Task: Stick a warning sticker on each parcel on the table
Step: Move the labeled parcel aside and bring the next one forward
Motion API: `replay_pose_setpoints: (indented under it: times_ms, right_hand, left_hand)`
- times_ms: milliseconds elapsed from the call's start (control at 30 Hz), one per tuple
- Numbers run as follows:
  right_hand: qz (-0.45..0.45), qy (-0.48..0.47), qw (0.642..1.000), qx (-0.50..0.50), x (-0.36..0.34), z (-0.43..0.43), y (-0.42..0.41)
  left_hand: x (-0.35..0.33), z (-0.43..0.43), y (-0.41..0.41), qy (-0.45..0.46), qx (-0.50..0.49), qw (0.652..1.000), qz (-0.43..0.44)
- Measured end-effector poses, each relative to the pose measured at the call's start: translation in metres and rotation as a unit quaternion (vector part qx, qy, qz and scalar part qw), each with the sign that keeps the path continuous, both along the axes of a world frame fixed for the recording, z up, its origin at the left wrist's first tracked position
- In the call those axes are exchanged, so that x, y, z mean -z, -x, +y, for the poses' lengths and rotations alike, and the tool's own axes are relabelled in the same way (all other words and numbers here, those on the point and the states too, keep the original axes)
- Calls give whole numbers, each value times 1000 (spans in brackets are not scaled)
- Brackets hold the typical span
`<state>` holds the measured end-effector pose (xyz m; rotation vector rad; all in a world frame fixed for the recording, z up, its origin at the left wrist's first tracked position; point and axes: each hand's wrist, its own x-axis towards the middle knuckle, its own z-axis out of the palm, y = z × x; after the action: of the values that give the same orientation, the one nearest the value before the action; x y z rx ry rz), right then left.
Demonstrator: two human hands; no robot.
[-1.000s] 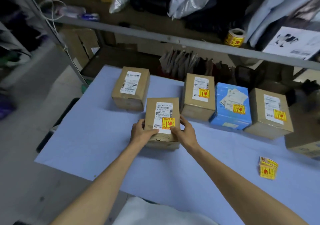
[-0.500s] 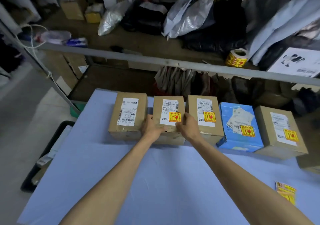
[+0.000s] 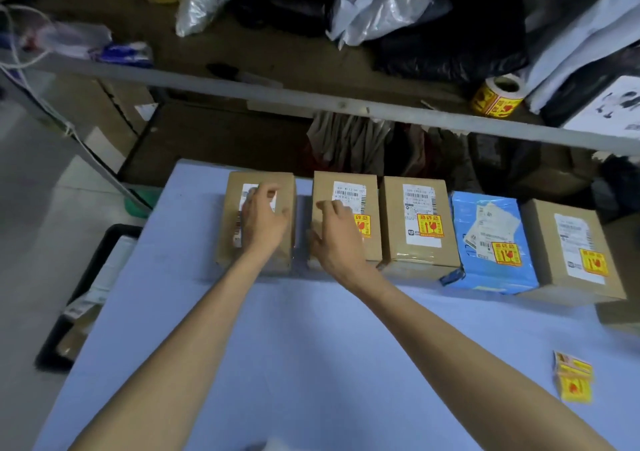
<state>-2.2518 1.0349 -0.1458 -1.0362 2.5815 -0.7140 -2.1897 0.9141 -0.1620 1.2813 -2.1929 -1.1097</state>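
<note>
Several parcels stand in a row at the far edge of the blue table [image 3: 311,346]. The leftmost brown parcel [image 3: 287,204] carries only a white label, and my left hand [image 3: 263,222] reaches over its top with fingers spread. My right hand [image 3: 334,239] lies over the second brown parcel [image 3: 346,187], partly covering its yellow warning sticker [image 3: 363,223]. The third brown parcel [image 3: 419,228], the blue parcel [image 3: 491,239] and the right brown parcel [image 3: 571,249] each show a yellow sticker. A short strip of yellow stickers [image 3: 573,378] lies at the right on the table.
A roll of yellow stickers [image 3: 498,100] sits on the shelf behind the table, among plastic bags. A black crate [image 3: 86,291] stands on the floor at the left. Another brown box [image 3: 620,312] pokes in at the right edge.
The stickered parcel went from the table's middle into the row, beside the others. My left hand let go and moved onto the leftmost parcel; my right hand slid over the second parcel's top.
</note>
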Motion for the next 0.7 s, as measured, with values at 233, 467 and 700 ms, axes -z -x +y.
replay_pose_setpoints:
  times_ms: [233, 467, 700]
  right_hand:
    - [-144, 8, 989, 31, 26, -58, -35]
    - [-209, -30, 977, 31, 39, -54, -57]
    - [-254, -16, 967, 16, 38, 2, -105]
  left_hand:
    - [27, -47, -47, -117, -61, 977, -168]
    - [38, -49, -97, -210, -46, 969, -119]
    - [33, 1, -165, -307, -65, 949, -16]
